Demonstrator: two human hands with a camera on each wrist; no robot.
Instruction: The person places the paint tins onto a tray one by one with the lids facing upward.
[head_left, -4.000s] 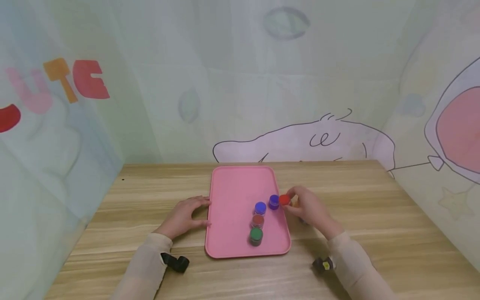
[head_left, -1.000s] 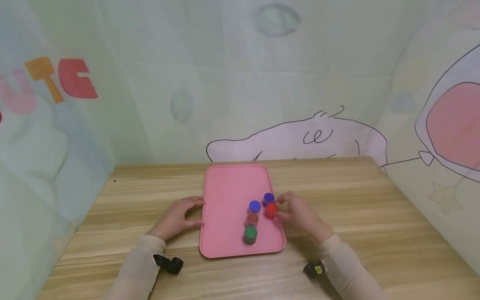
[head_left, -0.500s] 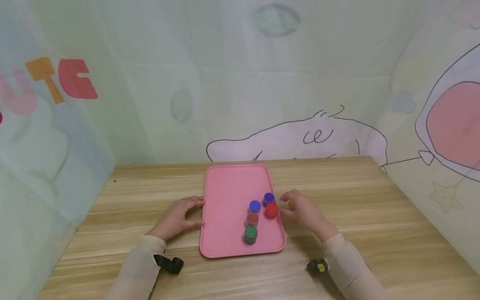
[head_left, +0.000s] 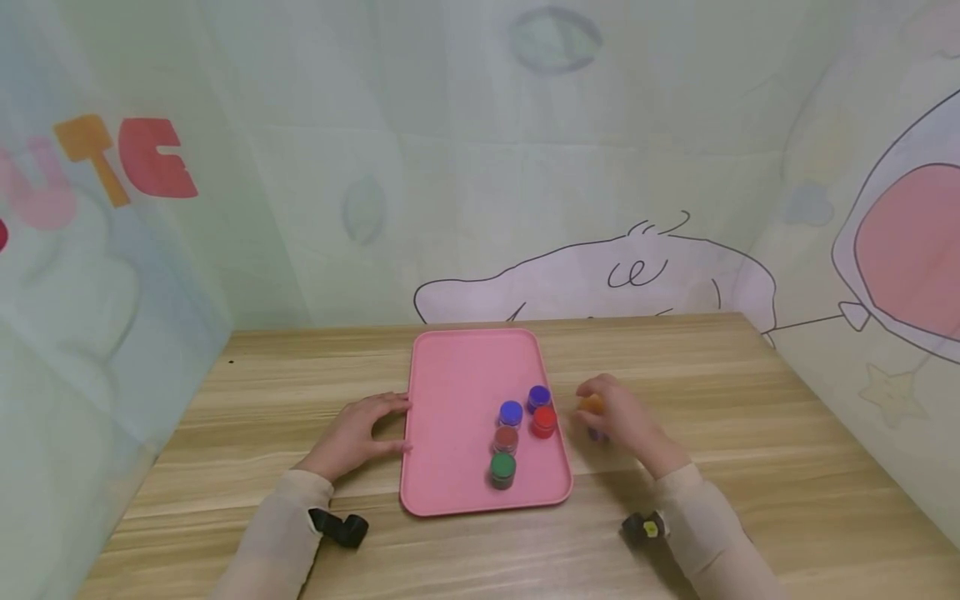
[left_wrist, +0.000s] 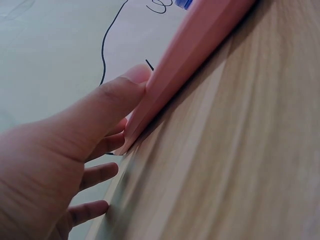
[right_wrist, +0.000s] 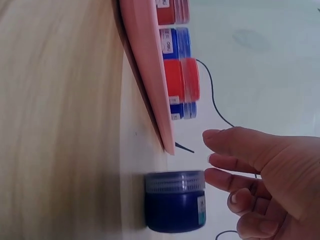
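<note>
Both hands are open: the right hand [head_left: 622, 421] reaches with loose fingers for a dark blue paint jar [right_wrist: 175, 201] on the wooden table [head_left: 750, 433] just right of the pink tray [head_left: 465, 367], while the left hand [head_left: 356, 433] touches the tray's left edge.

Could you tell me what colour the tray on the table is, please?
The tray is plain pink, clearest in the head view.
</note>
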